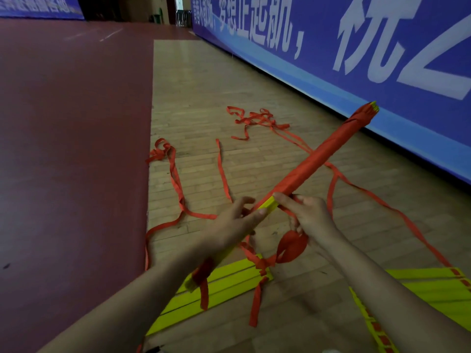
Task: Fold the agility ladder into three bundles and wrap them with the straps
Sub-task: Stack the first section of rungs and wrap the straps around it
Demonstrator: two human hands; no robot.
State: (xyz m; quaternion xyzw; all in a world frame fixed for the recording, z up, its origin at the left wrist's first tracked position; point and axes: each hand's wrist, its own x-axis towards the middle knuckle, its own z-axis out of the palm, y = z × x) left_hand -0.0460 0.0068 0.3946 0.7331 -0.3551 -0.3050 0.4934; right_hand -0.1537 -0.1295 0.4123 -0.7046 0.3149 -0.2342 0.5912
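Observation:
A long bundle of yellow ladder rungs (pixel 323 159), wound in red strap over most of its length, slants from lower left to upper right above the floor. My left hand (pixel 234 225) grips its bare yellow stretch from the left. My right hand (pixel 308 215) pinches the red strap at the edge of the wrapping, with a loop of strap (pixel 290 247) hanging under it. Loose red strap (pixel 178 184) trails over the wooden floor. A second stack of yellow rungs (pixel 224 284) lies flat below my hands, and a third yellow stack (pixel 418 289) lies at the lower right.
A blue banner wall (pixel 356 59) with white characters runs along the right. Dark red sports flooring (pixel 71 149) covers the left side, wooden flooring (pixel 204 93) the middle. More tangled red strap (pixel 257 121) lies farther off near the wall.

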